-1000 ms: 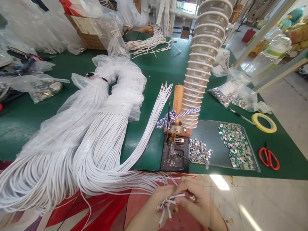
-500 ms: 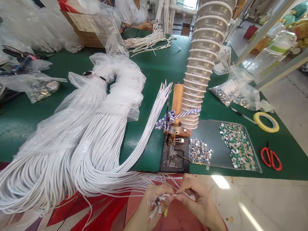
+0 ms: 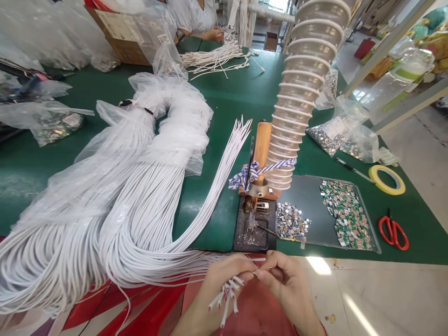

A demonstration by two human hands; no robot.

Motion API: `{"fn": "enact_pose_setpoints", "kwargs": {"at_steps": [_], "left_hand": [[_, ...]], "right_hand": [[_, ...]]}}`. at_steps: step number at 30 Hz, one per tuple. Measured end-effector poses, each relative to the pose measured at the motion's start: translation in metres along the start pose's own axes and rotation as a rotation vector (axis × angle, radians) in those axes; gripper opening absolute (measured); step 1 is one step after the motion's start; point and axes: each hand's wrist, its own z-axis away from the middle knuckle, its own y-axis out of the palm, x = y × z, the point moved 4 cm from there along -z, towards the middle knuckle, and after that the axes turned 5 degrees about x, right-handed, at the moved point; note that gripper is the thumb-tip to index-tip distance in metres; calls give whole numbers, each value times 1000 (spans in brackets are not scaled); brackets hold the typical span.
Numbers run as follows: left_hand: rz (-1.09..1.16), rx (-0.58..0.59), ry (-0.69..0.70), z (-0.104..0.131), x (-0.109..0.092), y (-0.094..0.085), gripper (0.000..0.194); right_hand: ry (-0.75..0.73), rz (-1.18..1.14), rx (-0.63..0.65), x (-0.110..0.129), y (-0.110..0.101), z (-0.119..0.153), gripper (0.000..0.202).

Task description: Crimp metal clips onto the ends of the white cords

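Note:
Below the table's front edge, my left hand is closed around several white cable ends, whose reddish tips fan out under the fingers. My right hand pinches a single white cable right beside the left fingertips; the exact pinch point is mostly hidden. From the left hand the cables run back to a big looped bundle of white cables, partly wrapped in clear plastic. Just ahead of my hands stands a wooden-handled soldering iron, tied with a blue-and-white cord, over a dark, residue-covered stand.
A clear ribbed hose rises beside the iron. Right of it, a grey tray bears small metal connectors and green-and-silver ones. Red scissors, yellow tape and a pen lie farther right. Another person sits opposite.
The cable ends in my left hand have swung lower and hang more downward. My right fingers stay close to the left ones, still pinching a cable. The view has shifted slightly.

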Motion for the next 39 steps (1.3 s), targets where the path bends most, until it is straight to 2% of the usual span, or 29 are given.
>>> {"fn": "enact_pose_setpoints", "kwargs": {"at_steps": [3, 7, 9, 12, 13, 15, 18, 22, 26, 30, 34, 39], "left_hand": [[-36, 2, 54, -7, -8, -3, 20], [-19, -44, 60, -14, -7, -12, 16], [-21, -59, 46, -18, -3, -17, 14], [-18, -94, -6, -26, 3, -26, 11], [-7, -100, -20, -29, 4, -28, 12], [24, -99, -33, -33, 6, -31, 14], [77, -91, -43, -36, 7, -31, 15], [92, -65, -36, -36, 8, -28, 13], [94, -53, -62, -35, 9, -26, 14], [84, -26, -75, -34, 8, -25, 15], [92, -19, -61, -33, 8, -25, 16], [111, -12, -78, -34, 9, -24, 13]], "right_hand": [[40, -18, -29, -6, 3, 1, 45], [-74, 92, -32, 2, -1, 0, 33], [-162, 230, -58, 13, -16, -3, 23], [-278, 517, -192, 26, -54, -10, 13], [-295, 612, -200, 27, -66, -13, 12], [-273, 778, -182, 24, -85, -20, 13], [-239, 885, -96, 16, -97, -27, 14], [-202, 877, -14, 14, -94, -32, 14], [-203, 856, 9, 20, -90, -34, 15], [-196, 788, -76, 20, -95, -31, 17], [-105, 664, -204, 14, -101, -27, 18], [-83, 459, -197, 10, -92, -24, 21]]}}
